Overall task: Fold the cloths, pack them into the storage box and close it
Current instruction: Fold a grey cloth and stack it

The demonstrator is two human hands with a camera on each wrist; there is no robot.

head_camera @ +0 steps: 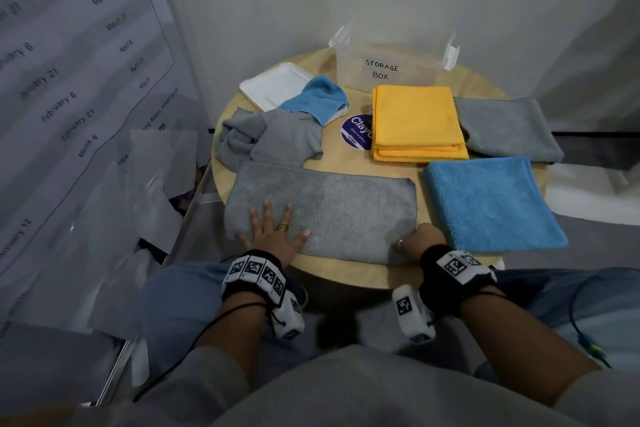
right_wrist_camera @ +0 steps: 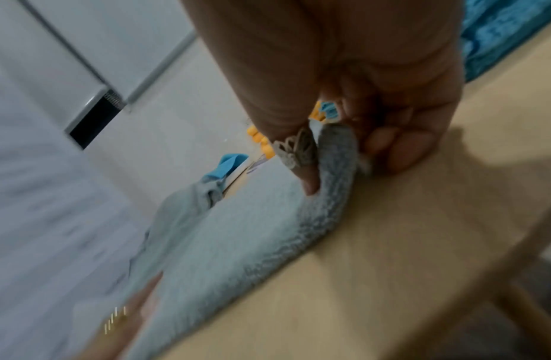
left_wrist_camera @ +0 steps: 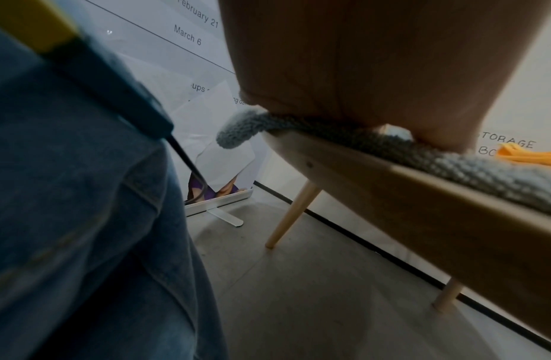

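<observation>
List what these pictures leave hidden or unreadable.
- Storage box interior: head view, frosted walls hide any contents.
- Round sticker: head view, text cut off by the yellow cloth.
- Left hand fingers: left wrist view, hidden behind the palm.
- Left hand on the grey cloth: right wrist view, blurred.

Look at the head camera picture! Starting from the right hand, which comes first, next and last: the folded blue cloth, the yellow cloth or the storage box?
From the right hand:
1. Folded blue cloth, right beside the hand, at the near right of the table.
2. Yellow cloth, farther back, mid-table.
3. Storage box, at the far edge, behind the yellow cloth.
</observation>
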